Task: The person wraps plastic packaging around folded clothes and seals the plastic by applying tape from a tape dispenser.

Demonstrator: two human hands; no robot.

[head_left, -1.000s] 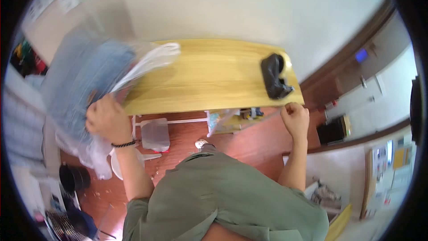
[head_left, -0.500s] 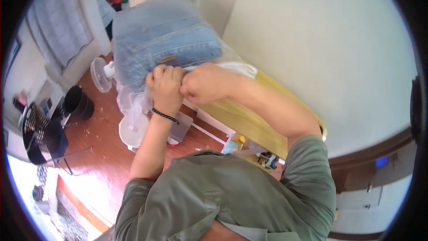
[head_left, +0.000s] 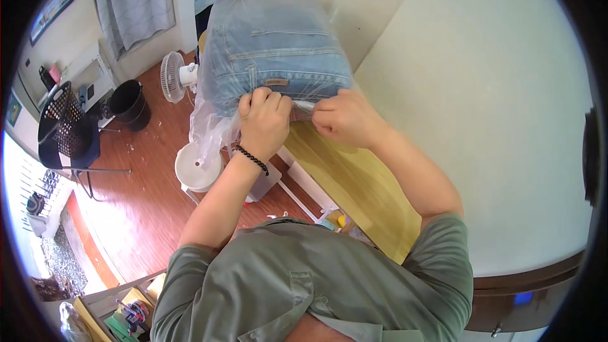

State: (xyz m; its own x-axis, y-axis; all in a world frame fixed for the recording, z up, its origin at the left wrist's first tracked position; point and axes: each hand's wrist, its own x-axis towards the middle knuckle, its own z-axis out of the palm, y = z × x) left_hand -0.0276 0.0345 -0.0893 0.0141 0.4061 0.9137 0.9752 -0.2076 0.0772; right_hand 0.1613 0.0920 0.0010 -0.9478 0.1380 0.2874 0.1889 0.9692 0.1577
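Note:
Folded blue jeans (head_left: 285,57) with a brown waistband patch lie inside a clear plastic bag (head_left: 272,9), at the far end of a wooden tabletop (head_left: 348,183). My left hand (head_left: 265,120), a black braided bracelet at its wrist, is closed on the bag's near edge just below the patch. To its right, my right hand (head_left: 348,119) grips the same edge with bent fingers. A whitish stretch of gathered plastic shows between the two hands. Loose plastic hangs from the bag's left side beside the table.
A white fan (head_left: 180,76) stands left of the bag, with a round white stool (head_left: 198,166) below it. Further left are a black bucket (head_left: 130,104) and a chair holding a black basket (head_left: 66,120). A wall (head_left: 481,120) borders the table's right side.
My right hand has moved right, away from my left hand, along the bag's edge. The view has shifted, so the bag appears further right.

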